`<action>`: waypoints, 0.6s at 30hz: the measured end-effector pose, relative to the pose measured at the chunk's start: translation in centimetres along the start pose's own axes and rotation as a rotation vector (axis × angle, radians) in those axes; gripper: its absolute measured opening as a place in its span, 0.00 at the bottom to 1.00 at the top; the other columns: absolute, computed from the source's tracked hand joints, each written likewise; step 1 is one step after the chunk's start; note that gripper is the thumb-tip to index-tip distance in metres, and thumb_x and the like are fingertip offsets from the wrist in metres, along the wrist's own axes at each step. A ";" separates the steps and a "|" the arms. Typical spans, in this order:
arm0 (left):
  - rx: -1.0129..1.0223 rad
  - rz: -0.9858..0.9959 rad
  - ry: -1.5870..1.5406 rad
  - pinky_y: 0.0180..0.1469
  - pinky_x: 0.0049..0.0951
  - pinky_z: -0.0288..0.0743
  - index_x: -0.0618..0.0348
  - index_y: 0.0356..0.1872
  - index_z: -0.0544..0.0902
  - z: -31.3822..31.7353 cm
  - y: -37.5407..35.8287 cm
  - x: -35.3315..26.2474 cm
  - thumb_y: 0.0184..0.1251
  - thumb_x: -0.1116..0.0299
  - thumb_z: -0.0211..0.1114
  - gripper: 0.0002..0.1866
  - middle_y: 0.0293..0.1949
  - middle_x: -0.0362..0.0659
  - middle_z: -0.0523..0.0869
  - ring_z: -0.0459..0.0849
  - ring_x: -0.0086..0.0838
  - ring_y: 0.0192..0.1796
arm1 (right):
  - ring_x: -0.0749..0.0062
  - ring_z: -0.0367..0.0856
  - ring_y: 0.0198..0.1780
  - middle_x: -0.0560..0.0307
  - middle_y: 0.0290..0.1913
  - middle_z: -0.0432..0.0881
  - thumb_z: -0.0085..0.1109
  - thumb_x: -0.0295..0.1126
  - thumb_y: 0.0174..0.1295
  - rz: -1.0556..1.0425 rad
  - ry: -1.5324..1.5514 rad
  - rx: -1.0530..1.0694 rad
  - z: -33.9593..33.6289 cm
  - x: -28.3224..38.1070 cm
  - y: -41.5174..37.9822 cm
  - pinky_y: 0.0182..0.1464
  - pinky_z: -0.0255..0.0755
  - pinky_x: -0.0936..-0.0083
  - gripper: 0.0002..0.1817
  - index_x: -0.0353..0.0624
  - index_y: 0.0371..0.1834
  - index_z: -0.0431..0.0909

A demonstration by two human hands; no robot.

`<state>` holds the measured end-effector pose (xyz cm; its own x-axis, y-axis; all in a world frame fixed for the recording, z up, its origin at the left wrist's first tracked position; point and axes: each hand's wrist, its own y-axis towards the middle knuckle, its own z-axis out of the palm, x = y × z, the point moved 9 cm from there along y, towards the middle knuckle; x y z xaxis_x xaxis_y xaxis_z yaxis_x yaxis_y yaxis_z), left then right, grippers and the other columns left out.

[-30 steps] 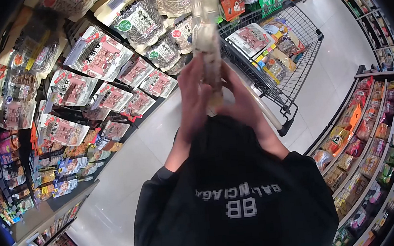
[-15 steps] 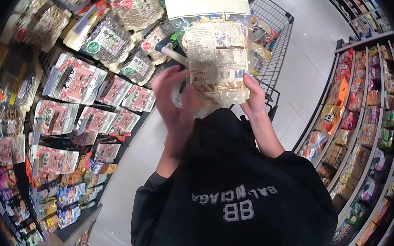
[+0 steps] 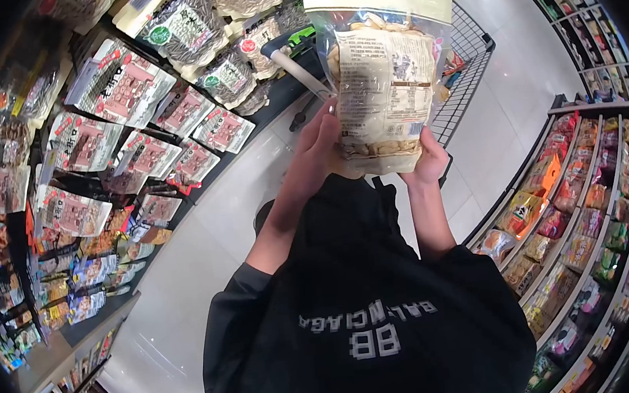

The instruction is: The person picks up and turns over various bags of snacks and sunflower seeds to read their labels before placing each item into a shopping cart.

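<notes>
A clear plastic bag of pale dried food pieces (image 3: 386, 78) is held up in front of my chest. It has a cream top band with a hang hole, and a large printed label faces me. My right hand (image 3: 428, 158) grips its lower right corner, thumb on the front and the other fingers hidden behind. At the lower left edge, my left hand (image 3: 320, 132) closes on the bag, with its fingertips partly out of sight.
Behind the bag stands a wire shopping cart (image 3: 461, 71) with a pale handle (image 3: 296, 71) and goods inside. Racks of hanging packets (image 3: 121, 86) line the left. Curved shelves of packaged snacks (image 3: 555, 213) run along the right. Tiled floor (image 3: 181, 298) lies between them.
My left hand, raised and blurred beside the bag before, now rests against its left edge. The bag sits higher and farther right in view, and the surroundings have shifted as well.
</notes>
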<state>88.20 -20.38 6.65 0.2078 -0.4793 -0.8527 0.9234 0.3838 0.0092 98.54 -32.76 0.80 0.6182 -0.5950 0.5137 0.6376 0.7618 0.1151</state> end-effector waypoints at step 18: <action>-0.075 -0.003 0.332 0.60 0.25 0.63 0.70 0.60 0.71 1.3 1.0 0.5 0.80 0.58 0.37 0.25 0.53 0.46 0.79 0.74 0.26 0.56 | 0.51 0.66 0.68 0.43 0.69 0.63 0.48 0.39 0.64 -0.051 0.044 0.112 -1.2 1.5 -0.3 0.69 0.57 0.58 0.34 0.34 0.71 0.54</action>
<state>89.67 -21.23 6.87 0.0769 -0.2020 -0.9764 0.8948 0.4460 -0.0218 99.86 -34.19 0.51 0.6077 -0.6424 0.4670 0.6150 0.7527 0.2351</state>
